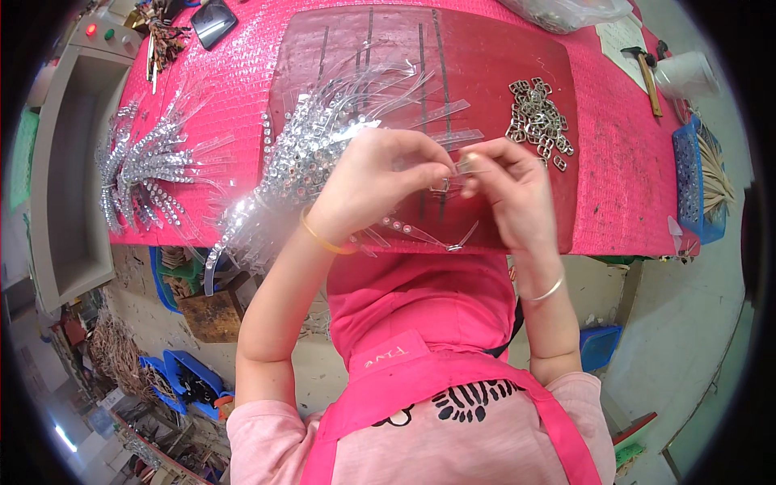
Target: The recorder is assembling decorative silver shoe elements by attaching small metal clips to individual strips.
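My left hand [386,171] and my right hand [517,190] meet over the dark red mat, fingertips pinched close together. Between them runs the end of a clear plastic strap [469,166], gripped from both sides. A small silver buckle [441,187] shows just under my left thumb; how it joins the strap is partly hidden by fingers. Beside my left wrist lies a large bundle of clear straps with silver rhinestones [303,145]. Below my hands, a rhinestone strap [408,229] stretches to the mat's near edge, with a buckle [454,247] at its end.
A pile of silver buckles [535,113] lies on the mat's right side. Another rhinestone-strap bundle [145,166] rests at left. A hammer [647,81], a white spool [687,75] and a blue basket [697,182] sit at right. A dark phone-like object [214,23] lies far left.
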A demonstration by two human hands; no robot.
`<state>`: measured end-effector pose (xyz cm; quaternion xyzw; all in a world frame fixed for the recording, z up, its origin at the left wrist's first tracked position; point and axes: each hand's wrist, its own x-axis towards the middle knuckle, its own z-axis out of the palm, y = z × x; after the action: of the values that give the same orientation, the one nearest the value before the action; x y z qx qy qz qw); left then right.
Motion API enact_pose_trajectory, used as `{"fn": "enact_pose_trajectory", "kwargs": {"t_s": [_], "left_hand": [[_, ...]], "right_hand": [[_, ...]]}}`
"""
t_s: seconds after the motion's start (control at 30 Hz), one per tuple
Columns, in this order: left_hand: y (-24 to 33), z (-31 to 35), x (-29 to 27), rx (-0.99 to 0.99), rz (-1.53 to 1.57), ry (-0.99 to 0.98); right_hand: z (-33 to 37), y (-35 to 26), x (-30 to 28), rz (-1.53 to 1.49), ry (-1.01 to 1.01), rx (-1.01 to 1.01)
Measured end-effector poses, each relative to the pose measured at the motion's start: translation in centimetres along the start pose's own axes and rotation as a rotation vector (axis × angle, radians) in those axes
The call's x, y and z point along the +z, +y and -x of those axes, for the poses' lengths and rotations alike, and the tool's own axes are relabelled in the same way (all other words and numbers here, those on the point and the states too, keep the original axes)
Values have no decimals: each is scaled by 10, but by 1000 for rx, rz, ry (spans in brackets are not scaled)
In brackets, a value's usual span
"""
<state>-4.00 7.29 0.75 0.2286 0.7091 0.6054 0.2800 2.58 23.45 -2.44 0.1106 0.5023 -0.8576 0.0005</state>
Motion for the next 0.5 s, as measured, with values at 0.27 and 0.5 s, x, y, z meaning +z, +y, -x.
{"fn": "enact_pose_trajectory", "kwargs": {"t_s": [0.27,0.5], "left_hand": [[-15,9,1,280,-242,242],[5,47,11,-239,407,163]], "right_hand": [[7,10,16,57,-3,-21],[13,13,37,985,62,-862]]}}
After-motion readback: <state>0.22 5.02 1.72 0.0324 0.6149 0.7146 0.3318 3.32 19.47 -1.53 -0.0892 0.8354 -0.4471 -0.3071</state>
